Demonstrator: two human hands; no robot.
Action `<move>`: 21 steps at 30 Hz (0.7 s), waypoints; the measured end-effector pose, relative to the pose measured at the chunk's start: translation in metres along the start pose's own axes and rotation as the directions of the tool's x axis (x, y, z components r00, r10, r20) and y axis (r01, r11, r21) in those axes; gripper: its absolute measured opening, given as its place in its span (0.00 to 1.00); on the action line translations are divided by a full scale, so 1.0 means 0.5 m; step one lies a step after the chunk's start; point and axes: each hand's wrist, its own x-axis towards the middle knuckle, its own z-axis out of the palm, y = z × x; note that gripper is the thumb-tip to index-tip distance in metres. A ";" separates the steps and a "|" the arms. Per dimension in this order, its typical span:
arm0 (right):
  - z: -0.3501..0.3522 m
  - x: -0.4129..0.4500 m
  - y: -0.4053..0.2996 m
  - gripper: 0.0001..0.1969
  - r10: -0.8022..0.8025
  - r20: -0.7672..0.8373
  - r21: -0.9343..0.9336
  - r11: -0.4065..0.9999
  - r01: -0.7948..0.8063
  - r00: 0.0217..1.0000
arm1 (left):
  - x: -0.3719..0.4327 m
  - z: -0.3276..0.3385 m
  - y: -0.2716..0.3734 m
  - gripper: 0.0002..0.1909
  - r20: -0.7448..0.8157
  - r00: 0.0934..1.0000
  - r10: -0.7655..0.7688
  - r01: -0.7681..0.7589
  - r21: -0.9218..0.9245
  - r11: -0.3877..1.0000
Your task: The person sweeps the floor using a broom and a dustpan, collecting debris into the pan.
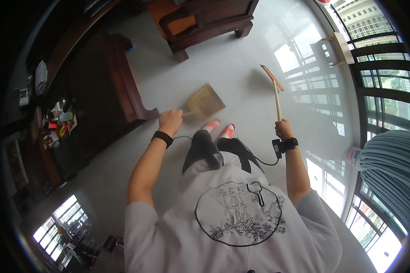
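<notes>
My left hand (171, 122) is closed around the handle of a translucent yellowish-brown dustpan (207, 100), which is a little blurred. The pan lies ahead of my feet, and I cannot tell whether it touches the floor. In my right hand (284, 129) is the pale shaft (277, 104) of a long-handled broom or floor squeegee. Its narrow orange-and-dark head (272, 77) points away from me, with a dark shadow on the floor to its left. A black strap circles each wrist, and a cable runs from the right one.
Dark wooden furniture (131, 92) stands on the left, and a wooden armchair or bench (208, 25) at the far side. The glossy pale floor (239, 61) reflects windows. By the right-hand windows are a small stool (343, 47) and a gathered blue-green curtain (389, 160).
</notes>
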 end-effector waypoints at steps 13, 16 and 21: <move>0.082 -0.163 0.038 0.04 0.132 0.376 0.029 0.988 -0.154 0.917 | 0.024 0.007 -0.006 0.06 -0.009 0.999 0.030 -0.030 0.049 0.998; 0.055 -0.171 -0.017 0.03 -0.087 0.650 0.390 0.891 -0.233 0.755 | 0.009 0.021 -0.016 0.06 -0.009 1.000 -0.006 0.006 0.041 0.999; 0.063 -0.195 -0.098 0.02 -0.011 0.635 0.430 0.835 -0.342 0.772 | -0.022 0.032 -0.048 0.05 0.007 0.996 -0.090 0.091 -0.014 0.996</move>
